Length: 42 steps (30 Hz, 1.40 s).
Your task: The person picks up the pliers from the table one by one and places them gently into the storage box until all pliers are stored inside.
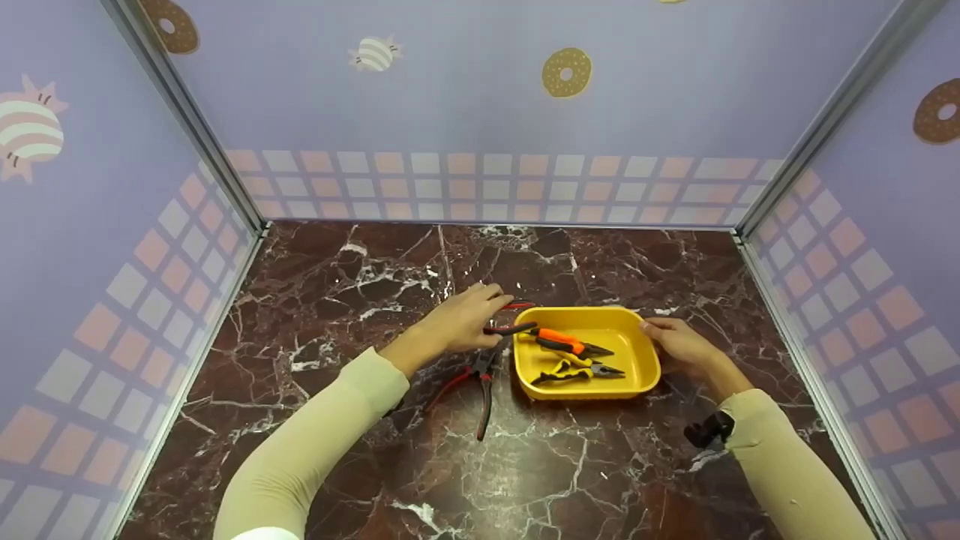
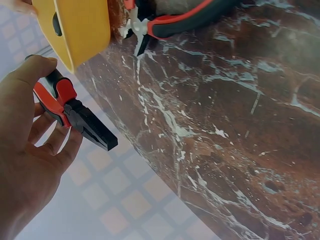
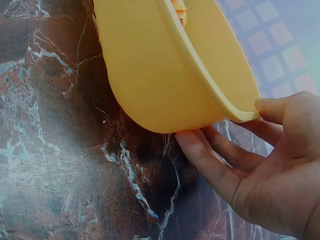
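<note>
My left hand holds pliers with red-and-black handles, just off the left rim of a yellow plastic tray. In the left wrist view, the thumb and fingers are around the handles, and the blunt black nose points away from the tray. My right hand grips the tray's right side, thumb on the rim and fingers against the outer wall and underside. Inside the tray lie orange-and-black long-nose pliers and yellow-and-black pliers. Another pair of red-and-black pliers lies splayed on the table below my left hand.
The dark red marble-patterned tabletop is bounded by lilac panels at the back and both sides, with metal strips along the corners. A black wrist device is strapped at my right sleeve.
</note>
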Tool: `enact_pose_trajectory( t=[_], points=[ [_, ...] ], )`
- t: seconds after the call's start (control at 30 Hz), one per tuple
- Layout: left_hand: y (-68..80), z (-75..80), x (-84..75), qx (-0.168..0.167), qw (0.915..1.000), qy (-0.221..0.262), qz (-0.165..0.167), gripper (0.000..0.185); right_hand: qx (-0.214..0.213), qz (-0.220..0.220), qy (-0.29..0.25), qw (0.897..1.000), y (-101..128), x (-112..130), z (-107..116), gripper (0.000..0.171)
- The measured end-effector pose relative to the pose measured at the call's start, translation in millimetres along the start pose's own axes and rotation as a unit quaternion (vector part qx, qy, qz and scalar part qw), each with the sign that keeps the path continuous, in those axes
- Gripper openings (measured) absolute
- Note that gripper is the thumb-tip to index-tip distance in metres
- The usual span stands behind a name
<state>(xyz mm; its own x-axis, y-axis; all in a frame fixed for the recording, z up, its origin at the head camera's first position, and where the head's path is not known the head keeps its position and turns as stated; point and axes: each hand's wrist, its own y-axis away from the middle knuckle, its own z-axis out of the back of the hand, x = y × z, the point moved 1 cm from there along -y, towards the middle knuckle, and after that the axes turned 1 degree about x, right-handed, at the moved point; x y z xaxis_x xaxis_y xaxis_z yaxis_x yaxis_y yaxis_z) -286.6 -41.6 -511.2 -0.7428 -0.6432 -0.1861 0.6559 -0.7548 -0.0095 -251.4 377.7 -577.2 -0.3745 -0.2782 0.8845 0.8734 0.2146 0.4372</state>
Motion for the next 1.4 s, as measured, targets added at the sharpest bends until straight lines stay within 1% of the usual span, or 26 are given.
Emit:
enact_pose_trajectory(
  t=[0.17, 0.23, 0.37, 0.6, 0.67, 0.87, 1.03, 1.13, 1.27, 1.4],
  points=[
    [-5.5, 2.9, -7.3, 0.004, 1.0, 0.007, -0.001, 0.075, -0.003, 0.001, 0.007, 1.0, 2, 1, 0, 0.051],
    [-9.0, 4.3, -10.7, 0.002, 1.0, 0.006, -0.004, 0.075, -0.003, 0.002, 0.013, 1.0, 3, 0, 1, 0.051],
    [-16.2, 5.7, -16.9, -0.005, 0.9999, -0.004, -0.016, 0.075, -0.003, -0.001, 0.009, 1.0, 3, -1, 1, 0.051],
    [-24.9, 4.5, -26.1, -0.004, 0.9995, 0.006, -0.03, 0.075, -0.005, 0.001, 0.014, 1.0, 4, -1, 0, 0.051],
    [-26.3, 4.8, -27.1, -0.002, 0.9995, 0.003, -0.033, 0.075, -0.007, -0.001, 0.01, 1.0, 3, 0, -1, 0.051],
    [-26.4, 9.7, -27.8, 0.002, 0.9995, -0.008, -0.03, 0.075, 0.008, 0.004, 0.0, 1.0, -2, 4, -3, 0.051],
    [-29.9, 10.7, -31.2, -0.001, 0.9993, -0.003, -0.038, 0.075, 0.0, 0.011, 0.009, 1.0, -1, 2, -2, 0.05],
    [-32.2, 8.0, -34.0, 0.009, 0.9991, -0.001, -0.041, 0.075, -0.006, 0.012, 0.02, 1.0, 0, 0, -3, 0.05],
    [-34.1, 5.5, -36.4, 0.021, 0.9992, -0.005, -0.035, 0.075, -0.01, 0.013, 0.025, 1.0, 0, -2, -5, 0.052],
    [-36.2, 7.0, -37.7, 0.016, 0.9991, -0.012, -0.037, 0.074, -0.018, 0.011, 0.029, 0.999, 1, -1, -4, 0.052]
  ],
)
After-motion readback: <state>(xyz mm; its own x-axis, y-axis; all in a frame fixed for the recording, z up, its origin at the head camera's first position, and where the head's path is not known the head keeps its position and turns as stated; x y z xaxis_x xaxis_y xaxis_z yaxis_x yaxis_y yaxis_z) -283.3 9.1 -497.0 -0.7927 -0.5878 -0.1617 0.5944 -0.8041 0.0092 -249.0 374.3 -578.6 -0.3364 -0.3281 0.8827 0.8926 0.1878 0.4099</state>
